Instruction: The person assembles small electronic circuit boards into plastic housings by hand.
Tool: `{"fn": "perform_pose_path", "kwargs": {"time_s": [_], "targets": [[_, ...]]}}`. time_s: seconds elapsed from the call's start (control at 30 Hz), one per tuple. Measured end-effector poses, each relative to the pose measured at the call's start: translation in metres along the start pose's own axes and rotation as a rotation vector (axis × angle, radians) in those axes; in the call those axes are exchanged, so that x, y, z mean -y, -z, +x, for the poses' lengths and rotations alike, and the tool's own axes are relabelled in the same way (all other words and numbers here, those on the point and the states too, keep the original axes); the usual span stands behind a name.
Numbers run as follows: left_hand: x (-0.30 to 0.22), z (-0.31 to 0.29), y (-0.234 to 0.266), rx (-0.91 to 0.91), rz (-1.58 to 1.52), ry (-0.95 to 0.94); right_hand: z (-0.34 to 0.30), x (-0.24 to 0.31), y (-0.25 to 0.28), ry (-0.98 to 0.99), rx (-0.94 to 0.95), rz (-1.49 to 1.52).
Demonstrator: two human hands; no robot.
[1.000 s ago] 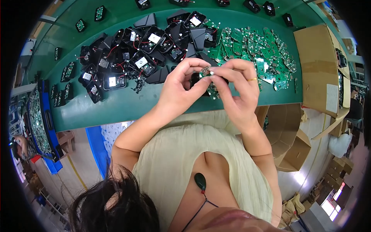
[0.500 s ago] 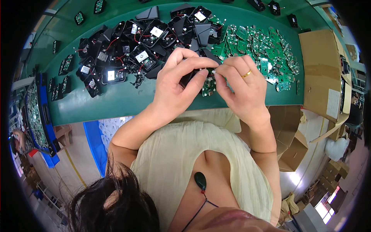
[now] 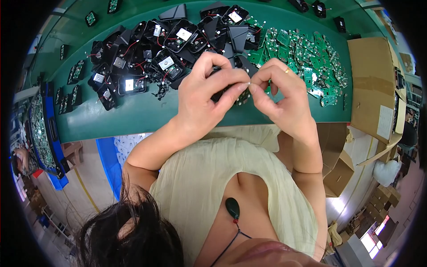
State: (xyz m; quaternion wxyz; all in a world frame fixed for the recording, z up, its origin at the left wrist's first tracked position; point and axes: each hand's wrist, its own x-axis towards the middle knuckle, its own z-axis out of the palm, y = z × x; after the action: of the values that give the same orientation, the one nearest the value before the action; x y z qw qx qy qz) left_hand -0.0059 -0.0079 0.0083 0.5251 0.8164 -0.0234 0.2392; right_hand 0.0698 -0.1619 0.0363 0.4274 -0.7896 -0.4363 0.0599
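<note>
Your left hand (image 3: 205, 95) and your right hand (image 3: 281, 95) meet above the near edge of the green work table (image 3: 133, 115), fingertips pinched together at one point. Between them you grip one small black plastic housing (image 3: 229, 91), mostly hidden by your fingers; both hands are closed narrow on it, thumb against forefinger. Your right hand wears one gold ring (image 3: 287, 70).

Behind your left hand lies one heap of black plastic housings with red wires (image 3: 151, 49), too many and too overlapped to count. Behind your right hand spreads one heap of small green circuit boards (image 3: 307, 55), likewise uncountable. One open brown cardboard box (image 3: 371, 84) stands at the table's right end. One blue tray of green boards (image 3: 42, 133) stands at your far left.
</note>
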Motion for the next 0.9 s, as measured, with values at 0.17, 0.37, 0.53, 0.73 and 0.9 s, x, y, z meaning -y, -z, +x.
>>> {"fn": "perform_pose_path", "kwargs": {"time_s": [0.17, 0.37, 0.53, 0.73, 0.9], "targets": [[0.015, 0.001, -0.003, -0.051, -0.245, 0.053, -0.002, -0.002, -0.02, 0.17, -0.306, -0.124], [0.007, 0.005, 0.004, 0.14, -0.501, 0.522, -0.005, -0.004, -0.035, 0.134, -0.425, -0.115], [0.012, 0.001, -0.001, 0.141, -0.473, 0.401, -0.003, -0.008, -0.036, 0.178, -0.45, -0.182], [0.003, -0.003, 0.002, 0.049, -0.562, 0.517, -0.001, -0.019, -0.025, 0.159, -0.307, -0.032], [0.01, -0.002, 0.001, -0.045, -0.341, 0.34, 0.004, -0.021, -0.023, 0.33, -0.18, -0.1]]}}
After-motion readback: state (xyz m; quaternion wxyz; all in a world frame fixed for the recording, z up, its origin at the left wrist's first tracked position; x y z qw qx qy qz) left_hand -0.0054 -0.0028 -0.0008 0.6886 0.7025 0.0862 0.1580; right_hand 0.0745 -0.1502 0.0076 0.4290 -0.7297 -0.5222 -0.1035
